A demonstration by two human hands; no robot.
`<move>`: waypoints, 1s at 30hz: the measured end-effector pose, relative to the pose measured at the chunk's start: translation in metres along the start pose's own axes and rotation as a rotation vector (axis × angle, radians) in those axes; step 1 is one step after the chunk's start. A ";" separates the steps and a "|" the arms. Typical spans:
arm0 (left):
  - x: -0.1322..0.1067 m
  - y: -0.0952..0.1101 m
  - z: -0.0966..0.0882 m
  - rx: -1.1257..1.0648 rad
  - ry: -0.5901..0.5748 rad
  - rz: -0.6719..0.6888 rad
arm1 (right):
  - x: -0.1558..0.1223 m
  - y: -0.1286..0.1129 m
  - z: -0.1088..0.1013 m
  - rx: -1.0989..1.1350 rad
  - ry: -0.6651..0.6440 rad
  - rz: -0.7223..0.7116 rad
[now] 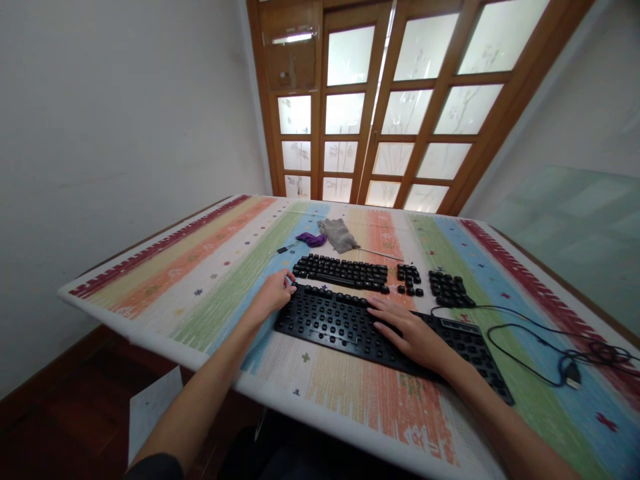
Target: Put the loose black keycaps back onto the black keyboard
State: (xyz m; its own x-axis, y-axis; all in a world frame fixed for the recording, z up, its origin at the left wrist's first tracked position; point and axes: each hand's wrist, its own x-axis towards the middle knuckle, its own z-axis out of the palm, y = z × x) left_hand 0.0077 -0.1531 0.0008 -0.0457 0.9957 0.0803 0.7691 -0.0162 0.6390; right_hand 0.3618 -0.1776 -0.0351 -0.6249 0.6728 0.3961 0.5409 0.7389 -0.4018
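Note:
A black keyboard (pixel 325 325) lies slightly askew in front of me, most of its key posts bare, with a row of keycaps along its far edge. At its far left corner my left hand (pixel 274 292) is closed, thumb and fingers pinched around a small black keycap that they partly hide. My right hand (pixel 407 331) rests on the keyboard right of its middle, fingers stretched out and holding nothing; it covers some of the posts. Just beyond the keyboard, loose black keycaps (pixel 345 270) are laid out in keyboard order, with smaller groups (pixel 447 288) to the right.
A grey cloth (pixel 340 235) and a purple cloth (pixel 311 239) lie farther back, near a thin rod (pixel 383 254) and a small black-ended tool (pixel 286 249). The keyboard's cable (pixel 525 360) coils at the right with its USB plug (pixel 573 375). A striped tablecloth (pixel 210 313) covers the table.

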 end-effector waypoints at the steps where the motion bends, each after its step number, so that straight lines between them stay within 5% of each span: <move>1: 0.002 0.000 0.000 0.001 -0.006 0.000 | 0.000 0.000 0.000 -0.001 0.000 -0.004; 10: 0.015 -0.011 -0.003 -0.045 -0.091 0.004 | 0.000 0.000 0.000 -0.018 -0.006 -0.016; 16: 0.031 -0.010 -0.026 -0.134 -0.236 0.083 | 0.001 0.000 -0.001 -0.015 -0.007 -0.016; 20: 0.055 -0.003 -0.036 -0.162 -0.196 0.135 | 0.002 -0.002 -0.002 -0.021 -0.016 -0.010; 30: 0.130 0.008 -0.005 0.058 -0.143 0.147 | 0.002 -0.005 -0.004 -0.052 -0.007 -0.046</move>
State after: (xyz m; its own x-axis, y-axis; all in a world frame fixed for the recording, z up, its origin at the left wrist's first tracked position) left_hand 0.0049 -0.0238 0.0198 0.1572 0.9859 0.0574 0.7966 -0.1609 0.5827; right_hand 0.3605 -0.1794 -0.0289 -0.6539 0.6375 0.4074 0.5394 0.7704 -0.3399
